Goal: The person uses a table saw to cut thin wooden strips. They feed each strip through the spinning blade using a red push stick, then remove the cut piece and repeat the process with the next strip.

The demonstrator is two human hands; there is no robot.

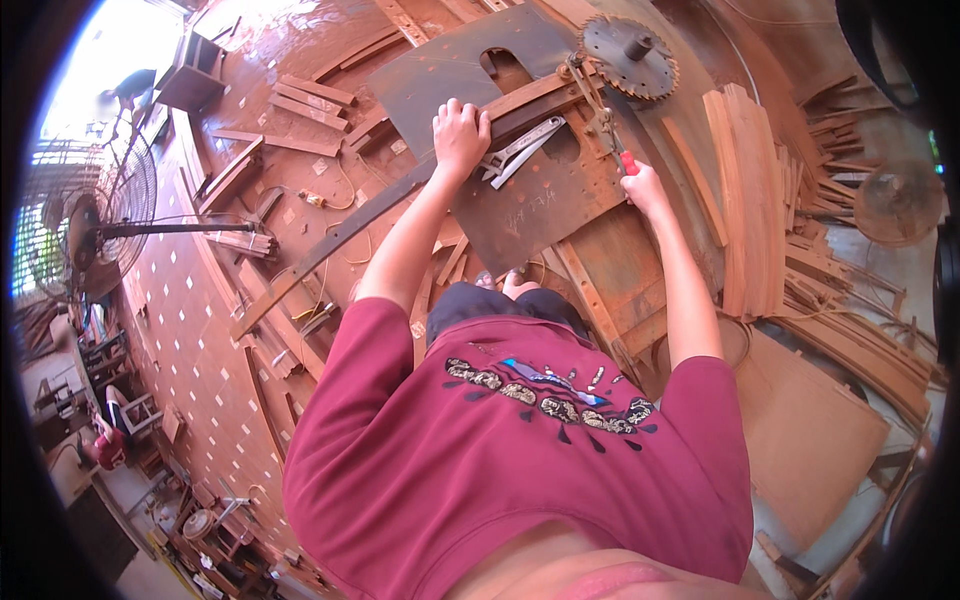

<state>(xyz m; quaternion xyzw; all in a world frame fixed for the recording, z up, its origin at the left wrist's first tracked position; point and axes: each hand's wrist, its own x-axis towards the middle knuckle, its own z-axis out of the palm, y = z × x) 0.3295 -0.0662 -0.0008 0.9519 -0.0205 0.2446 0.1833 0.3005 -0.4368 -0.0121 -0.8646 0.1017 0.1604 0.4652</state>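
Observation:
My left hand [460,138] is closed over a long wooden bar [365,212] that slants across a dark metal saw table [430,75]. In my right hand [645,190] is a red-handled tool [628,162], its kind unclear. The tool's far end lies by a rusty metal clamp fitting [600,122] at the bar's end. Between my hands, an adjustable wrench [530,142] rests on the plate near the bar. Beyond the fitting, a round toothed saw blade [628,58] stands on its shaft.
Long reddish planks [745,200] are stacked to the right. Loose wood strips [310,105] lie on the tiled floor [200,350] at left. A large fan [90,225] stands far left, with a seated person [108,440] below it. A wooden board [810,430] lies at lower right.

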